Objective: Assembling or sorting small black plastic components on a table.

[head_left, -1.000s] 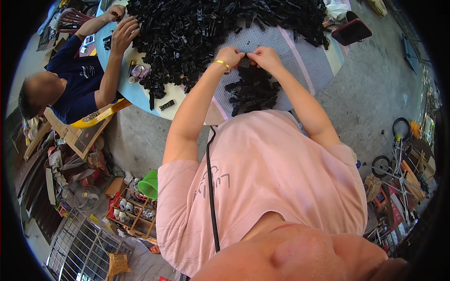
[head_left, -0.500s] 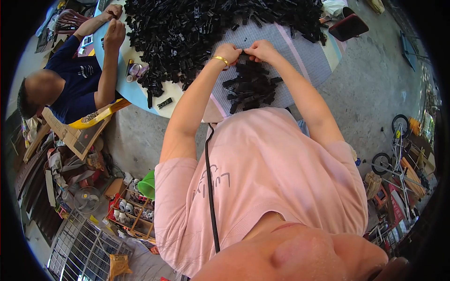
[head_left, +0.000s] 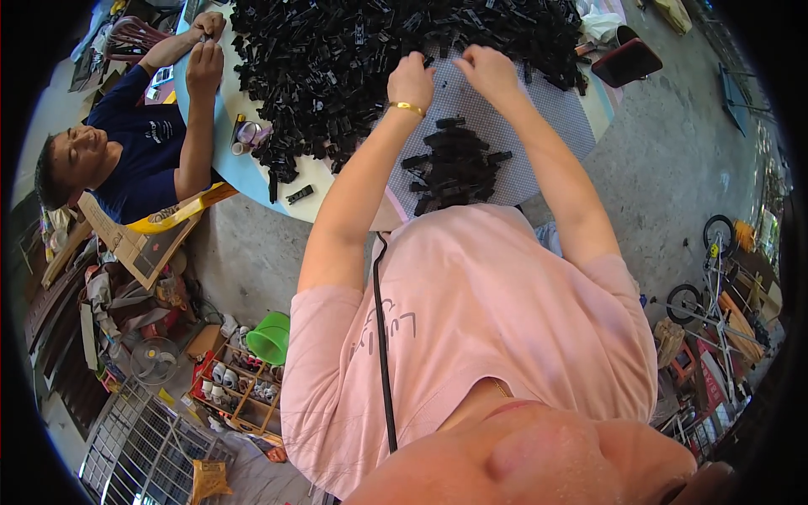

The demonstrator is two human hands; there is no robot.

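1. Gold circles the wrist of the left hand (head_left: 411,82), a bracelet (head_left: 407,108); its fingers are bent together at the near edge of the large black heap (head_left: 337,80). Whether they pinch a piece, I cannot tell.
2. The right hand (head_left: 491,77) is apart from the left, its fingers curled inward with the tips toward the other hand. Anything between them is too small to make out.
3. Below and between the forearms, a smaller black heap (head_left: 459,164) of narrow pieces lies on the grey checked mat (head_left: 551,118), close to the person's shirt.
4. My judgement of progress: if the smaller heap is the handled share, only a small part is done, since the large heap far outweighs it and runs out of view at the top. Whether pieces in the two heaps differ cannot be told at this size.
5. Farther left, a single black piece (head_left: 300,194) lies apart near the table edge, with a clear roll (head_left: 244,135) beyond it.
6. A co-worker's hands (head_left: 204,66) meet at the table's left side.
7. At the right, a dark phone (head_left: 627,61) and a white bag (head_left: 601,25) flank the heap; neither seems in the way.
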